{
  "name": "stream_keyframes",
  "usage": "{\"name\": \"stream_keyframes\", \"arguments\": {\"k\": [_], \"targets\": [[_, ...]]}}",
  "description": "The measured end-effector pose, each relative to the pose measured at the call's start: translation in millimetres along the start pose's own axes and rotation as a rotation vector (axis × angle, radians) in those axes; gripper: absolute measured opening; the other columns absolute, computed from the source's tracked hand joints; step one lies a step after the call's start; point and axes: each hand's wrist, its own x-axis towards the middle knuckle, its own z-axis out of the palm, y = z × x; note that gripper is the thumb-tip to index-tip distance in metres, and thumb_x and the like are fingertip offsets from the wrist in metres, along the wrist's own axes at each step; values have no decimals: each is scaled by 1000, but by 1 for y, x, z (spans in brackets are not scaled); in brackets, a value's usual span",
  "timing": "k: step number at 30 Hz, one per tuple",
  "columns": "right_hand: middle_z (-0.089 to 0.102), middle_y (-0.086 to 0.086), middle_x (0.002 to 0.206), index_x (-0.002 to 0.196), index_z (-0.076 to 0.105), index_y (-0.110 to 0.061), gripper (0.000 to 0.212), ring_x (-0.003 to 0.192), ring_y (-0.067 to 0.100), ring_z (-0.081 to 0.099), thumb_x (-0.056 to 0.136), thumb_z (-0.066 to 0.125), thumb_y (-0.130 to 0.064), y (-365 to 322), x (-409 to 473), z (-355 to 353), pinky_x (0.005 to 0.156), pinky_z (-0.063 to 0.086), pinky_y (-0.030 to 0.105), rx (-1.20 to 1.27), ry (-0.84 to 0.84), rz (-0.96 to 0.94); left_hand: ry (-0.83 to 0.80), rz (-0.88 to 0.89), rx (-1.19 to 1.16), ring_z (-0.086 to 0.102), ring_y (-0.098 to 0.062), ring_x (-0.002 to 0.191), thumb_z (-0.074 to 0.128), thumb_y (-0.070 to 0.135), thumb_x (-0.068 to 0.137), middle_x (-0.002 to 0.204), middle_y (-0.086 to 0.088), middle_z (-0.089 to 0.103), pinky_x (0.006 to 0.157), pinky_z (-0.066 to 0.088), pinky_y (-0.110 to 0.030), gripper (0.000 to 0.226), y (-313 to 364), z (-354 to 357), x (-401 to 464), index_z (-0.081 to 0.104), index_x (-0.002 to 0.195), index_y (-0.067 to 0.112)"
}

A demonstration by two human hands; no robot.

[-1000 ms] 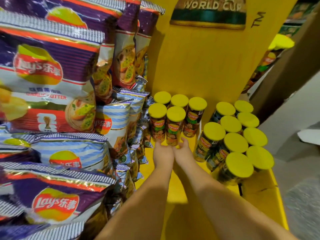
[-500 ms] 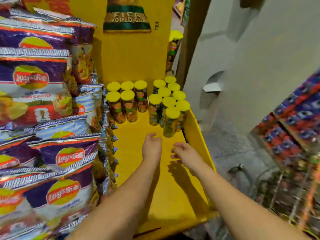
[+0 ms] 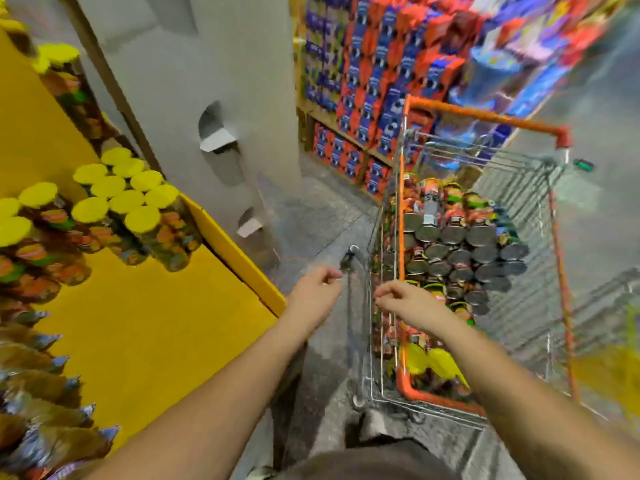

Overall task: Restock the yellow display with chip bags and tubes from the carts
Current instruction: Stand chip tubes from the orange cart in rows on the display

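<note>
The yellow display point(image 3: 156, 323) fills the left of the view. Several yellow-lidded chip tubes point(image 3: 142, 220) stand at its back right corner, and chip bags point(image 3: 38, 410) lie along its left edge. To the right stands a wire cart with an orange frame point(image 3: 401, 209), holding stacked chip tubes point(image 3: 453, 251) lying on their sides with metal bases showing. My left hand point(image 3: 315, 296) hovers over the floor gap between display and cart, fingers loosely curled, holding nothing. My right hand point(image 3: 408, 301) is over the cart's near left edge, also loosely curled with nothing in it.
A grey cardboard panel point(image 3: 221, 98) rises behind the display's right side. Stacked red and blue boxes point(image 3: 363, 81) fill shelving at the back. Grey floor point(image 3: 311, 216) runs between display and cart. The picture is motion-blurred on the right.
My view has swung right from the display to the cart. Both hands have pulled back from the standing tubes and moved right toward the cart, holding nothing.
</note>
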Motion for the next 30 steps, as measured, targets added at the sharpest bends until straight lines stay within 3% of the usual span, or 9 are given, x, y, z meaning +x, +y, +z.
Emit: {"name": "stream_keyframes", "arguments": {"k": [4,7,9,11,13,18,21,25,30], "targets": [[63,-9,77,86,60,-30,9,63,10,57,86,62,-38,99,-16,-49,66,48,30,-18,56,149,-276,128,186,49,-11,58,57,23,93,78,-1,57,52,36,-25,12,33,95,2,64,102,19],[61,-2,83,93,59,-26,9,65,6,55,91,59,-35,162,-24,-68,61,44,19,-138,21,234,-432,165,385,60,-22,82,55,27,93,97,-6,66,64,44,-30,14,43,159,3,62,101,19],[64,7,100,100,61,-18,20,88,20,63,91,61,-36,205,-20,-72,75,48,25,-243,-18,303,-524,171,529,61,-28,97,55,26,92,106,-11,65,77,47,-34,21,39,200,7,63,106,12],[57,11,127,120,58,-17,47,116,30,55,85,66,-46,236,-16,-67,93,48,36,-357,-95,329,-589,147,684,59,-32,106,57,25,90,116,-14,61,82,47,-35,27,30,227,13,61,113,12],[46,10,141,137,45,-19,66,129,31,43,83,66,-51,257,-13,-63,103,41,42,-489,-197,277,-615,98,841,54,-34,118,57,24,89,133,-13,51,91,46,-38,38,17,249,21,54,126,15],[34,5,150,150,25,-23,88,136,27,34,78,64,-58,268,5,-36,108,32,47,-547,-261,68,-717,-31,1229,43,-41,127,52,15,92,148,-19,26,99,43,-47,54,-10,276,28,31,142,8],[31,5,151,151,23,-24,90,139,28,28,78,65,-57,265,17,-14,111,24,50,-536,-293,55,-720,-78,1276,43,-40,127,55,26,93,146,-16,28,94,44,-48,55,-27,291,31,30,139,11],[26,10,155,152,17,-23,90,143,29,25,82,60,-60,261,30,4,113,20,48,-577,-331,99,-764,-174,1372,27,-41,139,53,35,96,159,-13,10,103,37,-51,77,-48,301,38,7,154,17],[32,9,151,150,22,-23,86,136,31,35,82,58,-62,260,32,9,111,23,48,-599,-293,144,-742,-99,1396,36,-37,133,57,44,93,148,-18,29,100,42,-50,74,-55,307,45,18,148,12]]}}
